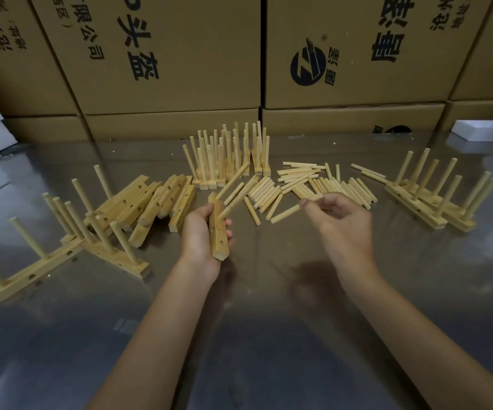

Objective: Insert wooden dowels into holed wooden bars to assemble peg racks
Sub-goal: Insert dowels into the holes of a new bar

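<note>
My left hand (201, 235) grips a short holed wooden bar (218, 232) held nearly upright above the table. Two dowels (235, 184) stick out of the bar's upper holes and slant up to the right. My right hand (343, 223) hovers over the near edge of the loose dowel pile (322, 184). Its thumb and forefinger pinch the end of one dowel (310, 199), and the other fingers are curled. Bare holed bars (150, 202) lie heaped to the left of my left hand.
Finished peg racks stand at the left (70, 253), at the back centre (227, 155) and at the right (431, 199). The table (269, 306) is shiny metal. Cardboard boxes (165, 54) wall off the back, with white foam blocks (482, 130) in the corners.
</note>
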The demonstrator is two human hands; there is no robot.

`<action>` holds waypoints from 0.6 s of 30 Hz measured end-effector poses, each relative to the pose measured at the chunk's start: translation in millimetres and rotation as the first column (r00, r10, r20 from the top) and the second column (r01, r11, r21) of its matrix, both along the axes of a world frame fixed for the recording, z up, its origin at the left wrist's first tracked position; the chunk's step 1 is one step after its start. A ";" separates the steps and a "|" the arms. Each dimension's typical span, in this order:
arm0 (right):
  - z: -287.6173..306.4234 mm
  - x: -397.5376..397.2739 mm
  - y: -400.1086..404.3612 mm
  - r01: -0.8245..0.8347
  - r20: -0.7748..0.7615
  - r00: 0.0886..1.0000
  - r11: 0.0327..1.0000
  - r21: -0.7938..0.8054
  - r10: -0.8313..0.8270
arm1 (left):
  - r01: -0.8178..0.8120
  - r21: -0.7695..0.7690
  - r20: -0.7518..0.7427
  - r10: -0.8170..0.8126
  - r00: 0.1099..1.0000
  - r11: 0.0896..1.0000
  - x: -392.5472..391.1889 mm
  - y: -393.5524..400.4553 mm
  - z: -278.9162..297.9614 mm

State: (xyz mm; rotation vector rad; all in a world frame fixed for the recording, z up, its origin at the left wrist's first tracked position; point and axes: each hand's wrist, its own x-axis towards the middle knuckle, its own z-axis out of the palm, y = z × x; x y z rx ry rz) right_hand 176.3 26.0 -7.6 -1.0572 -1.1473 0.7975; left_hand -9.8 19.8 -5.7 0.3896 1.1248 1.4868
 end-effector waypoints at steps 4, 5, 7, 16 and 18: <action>0.6 -4.1 -14.4 -0.192 0.094 0.978 0.979 0.072 0.185 | 0.034 0.017 -0.036 -0.034 0.999 0.999 7.3 -1.9 1.1; -0.6 -6.7 -18.8 -0.263 0.164 0.955 0.960 0.092 0.246 | 0.048 0.020 -0.047 -0.047 0.998 0.999 9.4 -2.4 1.7; -4.8 -12.2 -26.8 -0.383 0.361 0.874 0.918 0.101 0.325 | 0.071 0.033 -0.067 -0.069 0.995 0.997 12.9 -4.2 2.5; -10.3 -17.1 -39.3 -0.495 0.835 0.504 0.866 0.072 0.219 | 0.092 0.016 -0.065 -0.091 0.994 0.996 20.8 -9.6 2.2; -7.6 -14.9 -39.9 -0.434 0.864 0.487 0.894 0.110 0.130 | 0.094 -0.002 -0.097 -0.093 0.991 0.996 22.9 -9.9 2.1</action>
